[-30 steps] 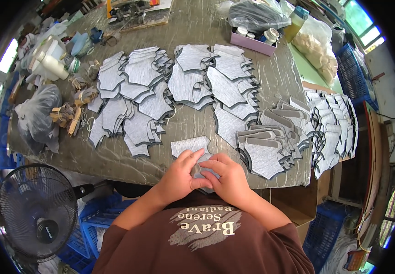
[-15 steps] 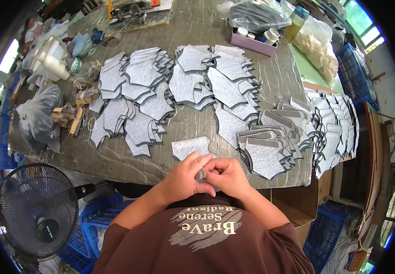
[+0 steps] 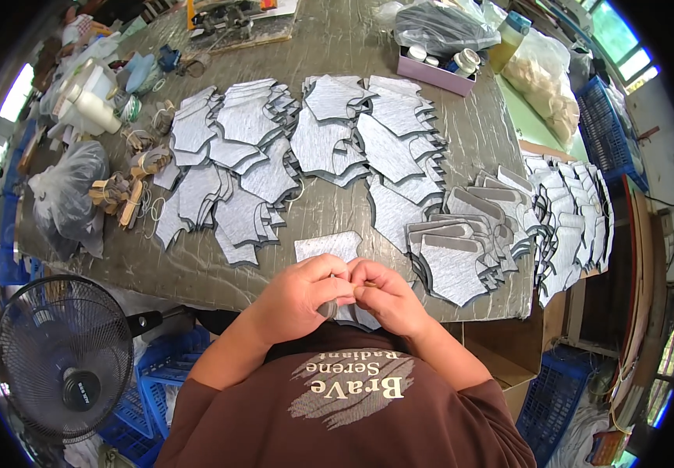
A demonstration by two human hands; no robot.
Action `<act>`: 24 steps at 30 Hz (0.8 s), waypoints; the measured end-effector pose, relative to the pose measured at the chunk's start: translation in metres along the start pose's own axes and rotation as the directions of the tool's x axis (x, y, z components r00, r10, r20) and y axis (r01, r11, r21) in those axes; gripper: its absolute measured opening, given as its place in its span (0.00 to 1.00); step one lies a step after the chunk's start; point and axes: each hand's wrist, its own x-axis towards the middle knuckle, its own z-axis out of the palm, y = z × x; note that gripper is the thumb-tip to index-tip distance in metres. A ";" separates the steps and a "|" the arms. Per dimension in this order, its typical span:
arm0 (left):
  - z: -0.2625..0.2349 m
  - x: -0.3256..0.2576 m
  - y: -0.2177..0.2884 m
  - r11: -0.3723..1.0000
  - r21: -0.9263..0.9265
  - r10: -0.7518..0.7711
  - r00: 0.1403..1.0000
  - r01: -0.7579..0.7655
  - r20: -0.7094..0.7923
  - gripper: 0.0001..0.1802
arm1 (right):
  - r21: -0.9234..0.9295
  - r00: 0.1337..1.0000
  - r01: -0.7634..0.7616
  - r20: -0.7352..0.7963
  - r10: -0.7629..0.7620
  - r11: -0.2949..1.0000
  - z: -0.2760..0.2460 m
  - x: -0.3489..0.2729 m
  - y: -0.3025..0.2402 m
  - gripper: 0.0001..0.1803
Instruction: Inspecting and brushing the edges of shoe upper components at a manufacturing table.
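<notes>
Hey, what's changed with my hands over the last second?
Your left hand's spread thumb and fingers drew together; your right hand's fingers bunched up against them. Any new hold is hidden. The grey piece just beyond and the overlapping stacks stayed put.

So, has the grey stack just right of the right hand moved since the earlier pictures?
No: the grey stack shows no shift either way against the near right corner of the table.
</notes>
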 end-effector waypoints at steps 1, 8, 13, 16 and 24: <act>-0.002 -0.002 -0.002 0.999 0.047 0.020 0.999 -0.018 -0.033 0.12 | 0.125 0.997 -0.018 -0.066 0.027 0.992 0.002 0.001 -0.010 0.04; -0.007 -0.046 -0.015 0.859 -0.200 -0.512 0.802 0.471 -0.308 0.03 | -0.666 0.930 0.049 -0.242 -0.278 0.744 -0.036 -0.014 -0.032 0.01; 0.004 -0.047 -0.013 0.590 -0.512 -0.778 0.609 0.624 -0.155 0.03 | -0.959 0.925 0.234 0.270 -0.267 -0.159 -0.021 -0.022 -0.005 0.07; 0.015 -0.045 -0.014 0.595 -0.476 -0.777 0.614 0.647 -0.137 0.04 | -0.968 0.918 0.163 0.220 -0.331 -0.191 -0.008 -0.022 0.009 0.06; 0.022 -0.042 -0.013 0.605 -0.396 -0.777 0.621 0.691 -0.104 0.05 | -0.980 0.917 0.109 0.165 -0.364 -0.169 -0.006 -0.024 0.015 0.07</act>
